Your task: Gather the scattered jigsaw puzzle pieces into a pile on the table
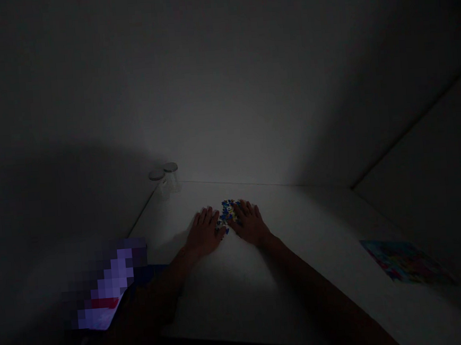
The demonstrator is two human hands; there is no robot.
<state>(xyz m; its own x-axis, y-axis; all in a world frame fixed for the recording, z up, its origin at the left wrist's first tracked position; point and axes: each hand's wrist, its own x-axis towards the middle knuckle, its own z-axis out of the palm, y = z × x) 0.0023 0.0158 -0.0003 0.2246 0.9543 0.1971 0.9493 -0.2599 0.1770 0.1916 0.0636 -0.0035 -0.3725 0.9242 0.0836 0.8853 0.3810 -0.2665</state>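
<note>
Forearms: left forearm (160, 289) and right forearm (315, 293) enter from the near edge, bare and deep in shadow, angling inward toward the middle of the table.

Left hand (204, 232): palm down on the tabletop, just left of the pile; its thumb side lies against the pile's near-left edge.

Right hand (250, 223): palm down on the tabletop, just right of the pile; its thumb side and inner fingers lie against or slightly over the pile's right edge.

Finger state: both hands lie flat and open, fingers slightly spread and pointing far; neither visibly grips anything.

Jigsaw pieces (228, 215): small, mainly blue and yellow, in a loose heap between the hands, at mid-table.

White table (239, 283): pale flat surface bearing the objects below; its far edge meets a wall.

Glass jars (165, 178): two, clear, metal-lidded, upright and side by side in the far-left corner, well apart from the hands.

Printed sheet (407, 262): multicoloured, lying flat near the right edge of the table, well right of the right hand.

Pixelated object (107, 286): purple and red, obscured by blurring, left of the left forearm; its kind cannot be told.

Lighting: dim, with the brightest area on the far table and wall.
</note>
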